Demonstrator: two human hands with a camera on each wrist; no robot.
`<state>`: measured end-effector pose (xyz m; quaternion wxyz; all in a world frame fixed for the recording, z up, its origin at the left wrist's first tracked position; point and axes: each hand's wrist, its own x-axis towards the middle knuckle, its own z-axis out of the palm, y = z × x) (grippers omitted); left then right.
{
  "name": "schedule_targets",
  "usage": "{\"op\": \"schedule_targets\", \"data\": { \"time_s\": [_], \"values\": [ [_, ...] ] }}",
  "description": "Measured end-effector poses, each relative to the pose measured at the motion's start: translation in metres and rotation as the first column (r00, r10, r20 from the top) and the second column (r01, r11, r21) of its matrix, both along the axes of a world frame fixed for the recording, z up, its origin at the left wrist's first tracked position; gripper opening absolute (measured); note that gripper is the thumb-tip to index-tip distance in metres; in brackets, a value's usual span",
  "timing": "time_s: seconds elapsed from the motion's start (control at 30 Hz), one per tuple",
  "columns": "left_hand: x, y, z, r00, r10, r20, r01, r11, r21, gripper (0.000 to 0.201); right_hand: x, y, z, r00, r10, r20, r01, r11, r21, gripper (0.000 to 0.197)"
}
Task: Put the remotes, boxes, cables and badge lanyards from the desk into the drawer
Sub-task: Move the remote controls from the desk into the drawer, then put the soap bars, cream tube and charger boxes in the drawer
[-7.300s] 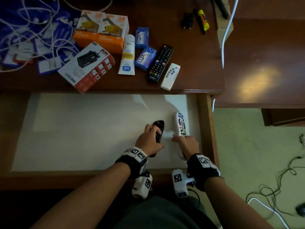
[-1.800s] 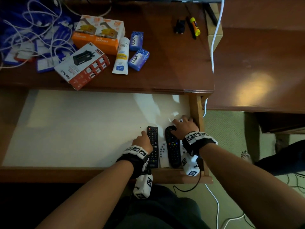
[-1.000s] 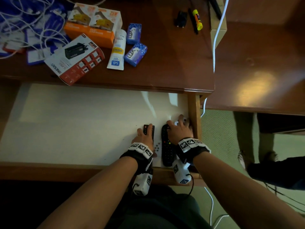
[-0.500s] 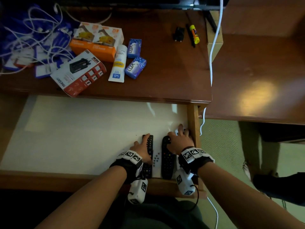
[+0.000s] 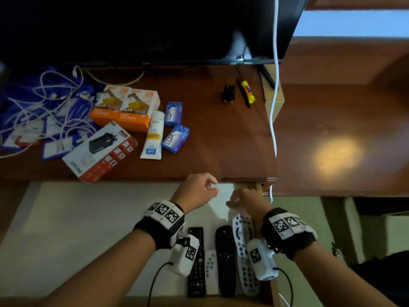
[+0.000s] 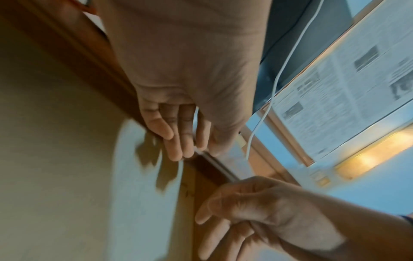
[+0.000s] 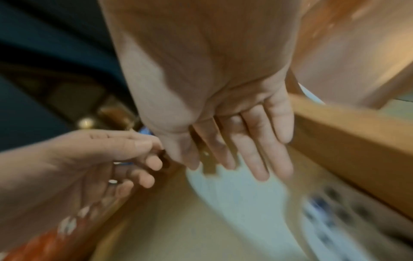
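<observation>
Several remotes lie side by side in the front right corner of the open drawer (image 5: pixel 88 229): a long black remote (image 5: pixel 196 262), a small white remote (image 5: pixel 210 271), a second black remote (image 5: pixel 224 258) and a grey remote (image 5: pixel 243 247). My left hand (image 5: pixel 205 187) and right hand (image 5: pixel 238 197) hover above the drawer just below the desk edge, both empty. The left hand's fingers (image 6: pixel 178 137) hang loosely curled. The right hand's fingers (image 7: pixel 257 155) are nearly straight. On the desk (image 5: pixel 221 140) lie a red-and-white box (image 5: pixel 99 151), orange boxes (image 5: pixel 128 109), two blue boxes (image 5: pixel 176 138) and tangled white cables with blue lanyards (image 5: pixel 39 116).
A white tube (image 5: pixel 153 136) lies between the boxes. A black adapter (image 5: pixel 229 96), a pen and a yellow glue stick (image 5: pixel 247 91) sit at the back right. A dark screen (image 5: pixel 155 29) stands behind. A white cable (image 5: pixel 274 107) hangs down the desk's right side.
Both hands have let go of the remotes and risen toward the desk edge. The remotes stay in a row in the drawer. The head view has tilted up.
</observation>
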<state>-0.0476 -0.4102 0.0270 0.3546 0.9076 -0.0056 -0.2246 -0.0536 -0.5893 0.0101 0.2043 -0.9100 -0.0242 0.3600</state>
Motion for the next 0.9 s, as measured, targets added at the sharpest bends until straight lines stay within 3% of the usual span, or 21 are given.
{"op": "schedule_targets", "data": {
  "time_s": [0.13,0.27,0.37,0.47,0.7,0.8,0.9],
  "values": [
    [0.059,-0.004,0.02,0.993,-0.032,0.117,0.036,0.999,-0.031,0.014,0.044,-0.01,0.037,0.995,-0.092,0.045,0.084,0.984,0.16,0.026],
    [0.118,-0.013,0.035,0.978,-0.083,0.189,0.087,0.996,-0.01,0.013,0.1,-0.017,0.059,0.961,-0.184,0.205,0.135,0.963,0.232,0.031],
    [0.153,-0.017,0.034,0.974,-0.036,0.224,0.039,0.999,-0.009,0.018,0.14,-0.017,0.054,0.889,-0.381,0.253,0.286,0.895,0.343,0.026],
    [0.185,-0.023,0.021,0.969,-0.024,0.245,0.003,0.997,0.082,0.038,0.176,-0.016,0.047,0.799,-0.457,0.39,0.337,0.879,0.337,0.013],
    [0.231,-0.041,-0.002,0.984,-0.033,0.178,-0.007,0.976,0.216,0.085,0.224,-0.015,0.02,0.746,-0.445,0.496,0.396,0.895,0.207,0.064],
    [0.242,-0.044,-0.007,0.966,-0.092,0.241,0.023,0.961,0.276,0.1,0.237,-0.017,0.015,0.796,-0.354,0.491,0.335,0.933,0.128,0.074],
    [0.249,-0.047,-0.006,0.928,-0.249,0.276,0.117,0.9,0.42,0.103,0.245,-0.015,0.008,0.858,-0.225,0.461,0.249,0.969,0.01,0.075]
  ]
}}
